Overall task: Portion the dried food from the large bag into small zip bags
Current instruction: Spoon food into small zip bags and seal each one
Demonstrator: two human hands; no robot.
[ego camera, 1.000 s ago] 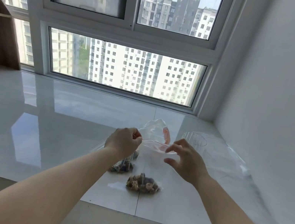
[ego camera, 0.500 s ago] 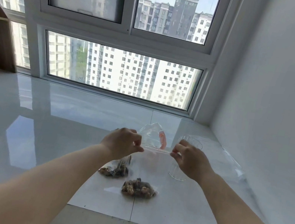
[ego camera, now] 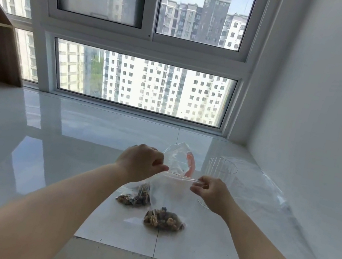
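Clear zip bag [ego camera: 174, 188] hides cup [ego camera: 221, 171] base

Both hands' fingers [ego camera: 160, 166] pinched, raised.

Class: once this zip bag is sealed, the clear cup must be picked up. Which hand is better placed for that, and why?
Probably the right hand: the clear cup stands just behind it, while the left hand pinches the far end of the zip bag.
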